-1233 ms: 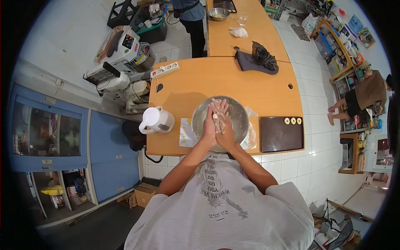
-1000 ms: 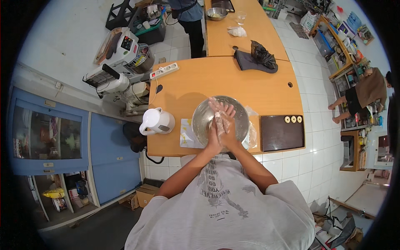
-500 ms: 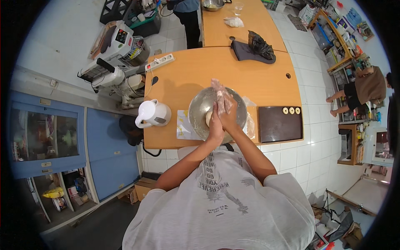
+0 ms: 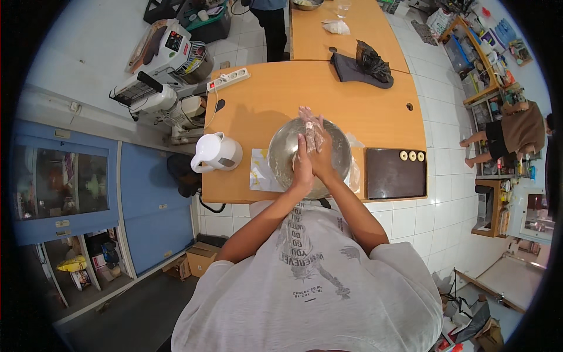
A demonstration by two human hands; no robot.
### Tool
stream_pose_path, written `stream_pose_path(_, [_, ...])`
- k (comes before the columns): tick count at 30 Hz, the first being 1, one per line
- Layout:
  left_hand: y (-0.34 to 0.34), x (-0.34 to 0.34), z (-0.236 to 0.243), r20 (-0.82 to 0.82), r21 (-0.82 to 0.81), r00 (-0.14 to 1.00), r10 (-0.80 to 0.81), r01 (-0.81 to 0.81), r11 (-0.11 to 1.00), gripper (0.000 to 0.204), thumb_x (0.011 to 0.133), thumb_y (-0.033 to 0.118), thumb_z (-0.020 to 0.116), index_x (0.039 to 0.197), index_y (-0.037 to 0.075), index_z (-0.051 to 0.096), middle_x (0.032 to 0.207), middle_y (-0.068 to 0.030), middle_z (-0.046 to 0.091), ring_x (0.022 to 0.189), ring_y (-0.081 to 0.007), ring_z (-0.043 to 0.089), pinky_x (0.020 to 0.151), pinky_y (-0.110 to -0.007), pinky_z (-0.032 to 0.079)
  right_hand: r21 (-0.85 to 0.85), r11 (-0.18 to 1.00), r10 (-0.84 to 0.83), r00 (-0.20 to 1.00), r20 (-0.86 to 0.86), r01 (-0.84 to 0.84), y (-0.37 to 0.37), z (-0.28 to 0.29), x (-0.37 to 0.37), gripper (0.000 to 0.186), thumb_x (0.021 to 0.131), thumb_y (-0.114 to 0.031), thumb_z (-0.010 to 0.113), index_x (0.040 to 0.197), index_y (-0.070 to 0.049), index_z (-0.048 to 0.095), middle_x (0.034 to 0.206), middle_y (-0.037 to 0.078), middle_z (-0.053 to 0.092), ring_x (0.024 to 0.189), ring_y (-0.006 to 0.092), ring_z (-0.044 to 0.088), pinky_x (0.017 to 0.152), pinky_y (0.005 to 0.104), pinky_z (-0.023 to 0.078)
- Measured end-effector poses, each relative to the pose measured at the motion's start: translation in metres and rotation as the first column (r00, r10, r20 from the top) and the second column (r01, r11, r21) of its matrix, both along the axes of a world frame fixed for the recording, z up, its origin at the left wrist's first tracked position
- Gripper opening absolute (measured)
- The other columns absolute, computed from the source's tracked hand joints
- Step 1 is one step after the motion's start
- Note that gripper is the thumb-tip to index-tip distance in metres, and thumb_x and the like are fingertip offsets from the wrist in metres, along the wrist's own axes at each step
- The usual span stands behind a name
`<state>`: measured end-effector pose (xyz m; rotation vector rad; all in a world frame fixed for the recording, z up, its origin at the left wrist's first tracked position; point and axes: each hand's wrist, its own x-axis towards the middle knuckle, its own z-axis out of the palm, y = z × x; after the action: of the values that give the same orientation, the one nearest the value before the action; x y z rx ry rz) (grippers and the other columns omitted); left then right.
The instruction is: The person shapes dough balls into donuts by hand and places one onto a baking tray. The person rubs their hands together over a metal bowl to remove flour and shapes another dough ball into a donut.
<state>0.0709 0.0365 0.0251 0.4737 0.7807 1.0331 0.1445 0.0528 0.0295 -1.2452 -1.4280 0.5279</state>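
Note:
Palm to palm, my left hand (image 4: 302, 166) and my right hand (image 4: 320, 154) press together above a metal bowl (image 4: 280, 146). Their fingers point away from me and are smeared with pale, floury dough. Whatever lies between the palms is hidden. Pale dough (image 4: 294, 162) shows partly behind my left hand, inside the bowl. To the right, a dark baking tray (image 4: 395, 179) carries three small dough rings (image 4: 412, 156) in a row near its far right corner.
Left of the bowl stand a white kettle (image 4: 224, 152) and a printed paper sheet (image 4: 260, 171). A clear plastic bag (image 4: 355, 176) lies between bowl and tray. Farther off are a power strip (image 4: 230, 80) and a black plastic bag (image 4: 372, 60). Another person (image 4: 271, 29) stands beyond the table.
My hands stay pressed together and have shifted slightly against each other, the right fingers now more upright. The whole view has moved a little, so the table sits slightly to the right.

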Motion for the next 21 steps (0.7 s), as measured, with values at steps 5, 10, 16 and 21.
stream_pose_path(5, [0.046,-0.01,-0.013,0.035,-0.033,0.998,-0.056,0.057,0.998,0.073,0.108,0.063,0.034,0.153,0.007,0.045,0.15,-0.0082,0.054,0.134,-0.022,0.053,0.114,-0.037,0.041,-0.073,0.996,-0.058,0.994,-0.088,0.051,0.001,-0.025,-0.019,0.043,0.103,-0.012,0.052,0.143,-0.001,0.058,0.153,0.019,0.053,0.149,0.0343,0.042,0.124,0.043,0.027])
stream_pose_path(10, [0.028,-0.003,-0.026,0.064,-0.056,0.997,-0.041,0.045,0.997,0.075,0.107,0.066,0.035,0.152,0.007,0.047,0.148,-0.0079,0.056,0.133,-0.022,0.054,0.113,-0.037,0.041,-0.075,0.995,0.061,0.992,-0.11,-0.069,0.002,-0.02,-0.014,0.044,0.102,-0.012,0.053,0.144,0.0,0.056,0.151,0.021,0.055,0.148,0.0377,0.042,0.124,0.045,0.026])
stream_pose_path(16, [0.021,0.002,-0.017,0.035,-0.144,0.997,-0.071,0.075,0.987,0.079,0.107,0.065,0.036,0.157,0.004,0.038,0.156,-0.0082,0.049,0.142,-0.0206,0.047,0.118,-0.033,0.035,-0.079,0.993,-0.079,0.994,0.077,0.085,0.015,-0.038,0.002,0.042,0.104,-0.015,0.051,0.143,-0.001,0.058,0.151,0.019,0.055,0.149,0.0359,0.041,0.125,0.0467,0.023])
stream_pose_path(21, [0.058,-0.011,-0.028,0.147,0.004,0.989,-0.033,0.033,0.999,0.074,0.107,0.065,0.037,0.153,0.007,0.045,0.151,-0.0075,0.054,0.134,-0.0227,0.053,0.116,-0.037,0.039,-0.106,0.994,0.005,0.997,-0.082,-0.014,-0.003,-0.018,-0.021,0.041,0.105,-0.014,0.052,0.143,-0.002,0.058,0.15,0.02,0.056,0.148,0.036,0.043,0.124,0.0448,0.025])
